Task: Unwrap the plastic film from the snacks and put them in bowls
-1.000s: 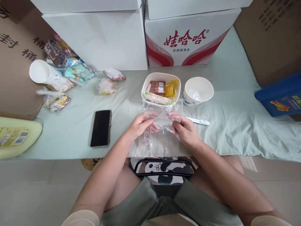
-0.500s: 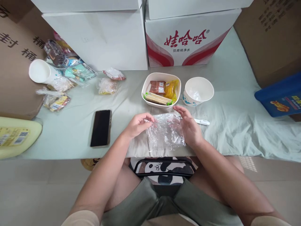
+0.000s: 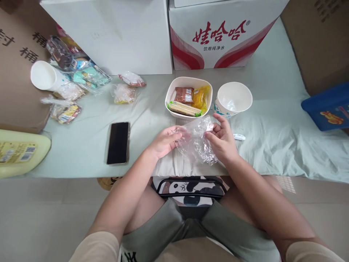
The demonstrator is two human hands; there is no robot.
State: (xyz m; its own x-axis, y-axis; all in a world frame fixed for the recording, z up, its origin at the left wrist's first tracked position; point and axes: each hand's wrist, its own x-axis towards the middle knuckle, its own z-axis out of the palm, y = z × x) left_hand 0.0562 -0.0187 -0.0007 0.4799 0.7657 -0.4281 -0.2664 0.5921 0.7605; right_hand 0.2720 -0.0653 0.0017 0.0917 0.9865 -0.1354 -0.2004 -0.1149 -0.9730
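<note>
A crumpled clear plastic bag (image 3: 195,140) is stretched between my two hands, above the front edge of the cloth-covered surface. My left hand (image 3: 167,141) pinches its left side between thumb and fingers. My right hand (image 3: 222,140) grips the right side with the thumb pressed on it and the index finger extended. Just beyond the bag stands a white bowl (image 3: 170,92) holding a brown packet (image 3: 184,95), a yellow packet (image 3: 201,97) and a green-ended bundle of pale sticks (image 3: 184,108). A paper cup (image 3: 236,98) with clear plastic inside is right of the bowl. A white object (image 3: 239,137) lies partly hidden behind my right hand.
A black phone (image 3: 118,143) lies to the left. Farther left are wrapped snacks (image 3: 124,94), a tipped paper cup (image 3: 47,76) and a pale yellow bottle (image 3: 24,153). White boxes (image 3: 220,38) line the back, and a blue container (image 3: 327,107) is at the right.
Both hands have taken hold of the plastic bag and raised it off the surface. My right hand's fingers have curled in on it. The view has tilted slightly downward.
</note>
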